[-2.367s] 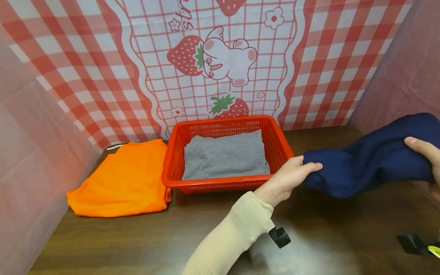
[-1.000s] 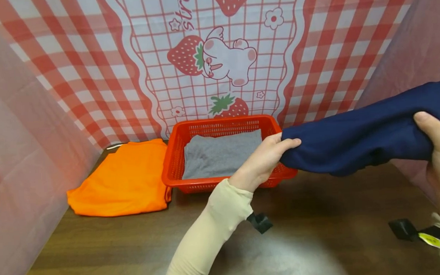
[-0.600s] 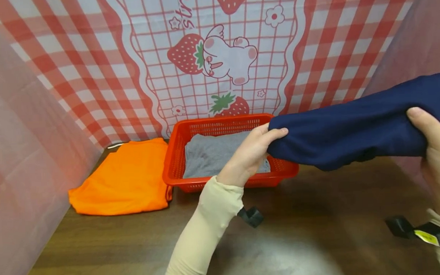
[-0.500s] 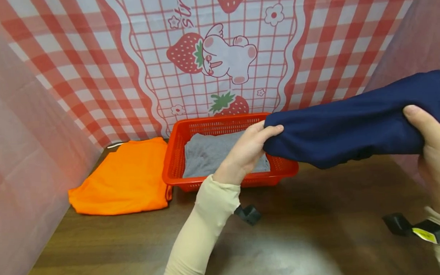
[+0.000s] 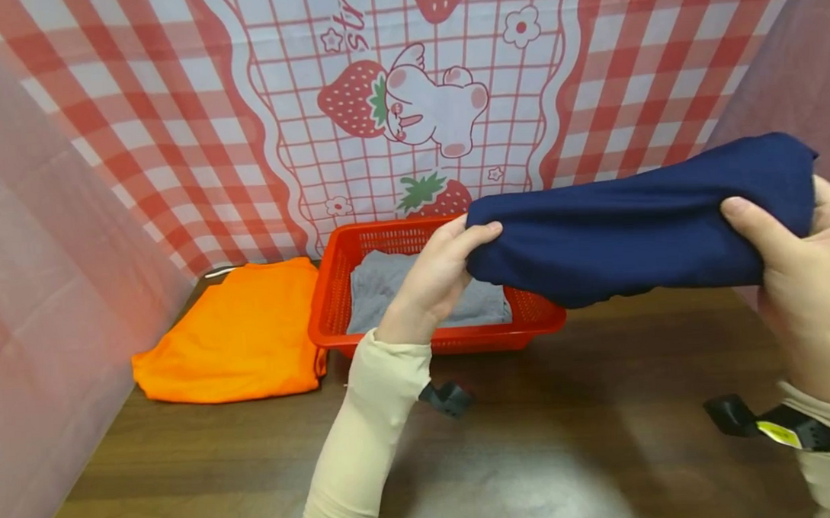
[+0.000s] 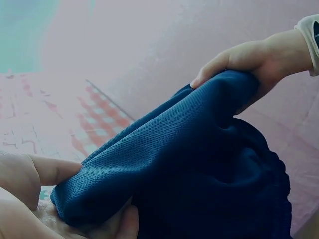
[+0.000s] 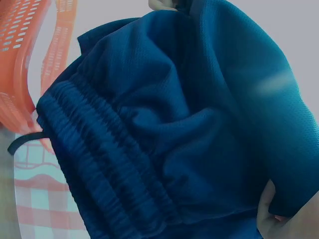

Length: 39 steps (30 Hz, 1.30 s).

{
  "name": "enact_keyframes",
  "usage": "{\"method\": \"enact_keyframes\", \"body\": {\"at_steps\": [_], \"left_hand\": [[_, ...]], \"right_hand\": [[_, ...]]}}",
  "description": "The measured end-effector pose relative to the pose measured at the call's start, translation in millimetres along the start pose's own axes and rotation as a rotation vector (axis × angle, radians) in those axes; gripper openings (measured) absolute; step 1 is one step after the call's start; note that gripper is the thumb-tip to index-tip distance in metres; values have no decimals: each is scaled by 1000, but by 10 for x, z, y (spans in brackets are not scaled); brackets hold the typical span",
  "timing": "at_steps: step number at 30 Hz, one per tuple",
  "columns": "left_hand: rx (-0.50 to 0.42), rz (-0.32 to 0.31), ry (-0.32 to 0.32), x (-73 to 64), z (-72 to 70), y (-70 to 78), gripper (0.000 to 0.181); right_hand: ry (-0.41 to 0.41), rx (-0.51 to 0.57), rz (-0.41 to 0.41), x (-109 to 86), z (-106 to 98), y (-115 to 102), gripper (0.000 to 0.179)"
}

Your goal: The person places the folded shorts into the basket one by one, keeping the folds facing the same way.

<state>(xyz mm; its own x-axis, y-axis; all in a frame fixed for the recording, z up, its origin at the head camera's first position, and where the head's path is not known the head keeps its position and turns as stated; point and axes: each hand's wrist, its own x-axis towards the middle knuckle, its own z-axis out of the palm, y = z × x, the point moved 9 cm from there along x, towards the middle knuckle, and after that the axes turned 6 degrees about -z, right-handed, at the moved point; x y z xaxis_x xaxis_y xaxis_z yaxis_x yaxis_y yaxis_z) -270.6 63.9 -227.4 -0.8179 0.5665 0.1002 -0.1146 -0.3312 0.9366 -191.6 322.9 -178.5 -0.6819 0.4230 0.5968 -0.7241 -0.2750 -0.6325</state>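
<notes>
Navy shorts (image 5: 620,236), folded lengthwise, hang stretched in the air between both hands. My left hand (image 5: 437,267) pinches their left end, thumb on top, over the red basket (image 5: 527,336). At the other end my right hand (image 5: 803,283) grips the fabric, its thumb across the near face. The right wrist view shows a gathered elastic waistband (image 7: 107,154) and a dark drawstring (image 7: 25,142) hanging on the side away from the head camera. Inside the basket lies a folded grey cloth (image 5: 381,283), partly hidden by the left hand and arm.
A folded orange garment (image 5: 232,338) with a white cord (image 5: 218,273) lies on the wooden table (image 5: 209,464), left of the basket. Behind stands a checked strawberry-print curtain (image 5: 622,92); pink cloth walls (image 5: 39,302) close off both sides.
Both hands have lifted the navy shorts up from low over the table at the right and carried them leftward. Their left end now overlaps the basket, and the fabric is pulled straighter.
</notes>
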Motion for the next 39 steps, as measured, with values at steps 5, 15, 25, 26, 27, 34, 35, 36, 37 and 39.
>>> {"method": "enact_keyframes", "body": {"at_steps": [5, 15, 25, 26, 27, 34, 35, 36, 37, 39], "left_hand": [[-24, 20, 16, -34, -70, 71, 30], [-67, 75, 97, -92, -295, 220, 21], [-81, 106, 173, -158, -537, 286, 15], [-78, 105, 179, -165, -552, 284, 15], [-77, 104, 185, -172, -566, 285, 16], [-86, 103, 216, -198, -668, 289, 13], [-90, 101, 222, -196, -684, 290, 12], [-93, 100, 227, -195, -700, 292, 12], [-95, 99, 232, -196, -716, 298, 12], [-104, 99, 248, -197, -754, 310, 12]], "right_hand": [[41, -118, -42, -5, 49, 20, 28], [-38, -223, 6, -37, 230, 279, 31], [-163, -237, 89, -134, 441, 573, 28], [-164, -242, 94, -137, 450, 585, 27], [-168, -248, 97, -140, 460, 594, 27], [-186, -302, 153, -167, 498, 713, 24], [-186, -316, 156, -170, 501, 733, 24], [-189, -324, 158, -172, 508, 751, 24], [-191, -336, 158, -170, 518, 769, 24], [-204, -390, 151, -162, 541, 799, 23]]}}
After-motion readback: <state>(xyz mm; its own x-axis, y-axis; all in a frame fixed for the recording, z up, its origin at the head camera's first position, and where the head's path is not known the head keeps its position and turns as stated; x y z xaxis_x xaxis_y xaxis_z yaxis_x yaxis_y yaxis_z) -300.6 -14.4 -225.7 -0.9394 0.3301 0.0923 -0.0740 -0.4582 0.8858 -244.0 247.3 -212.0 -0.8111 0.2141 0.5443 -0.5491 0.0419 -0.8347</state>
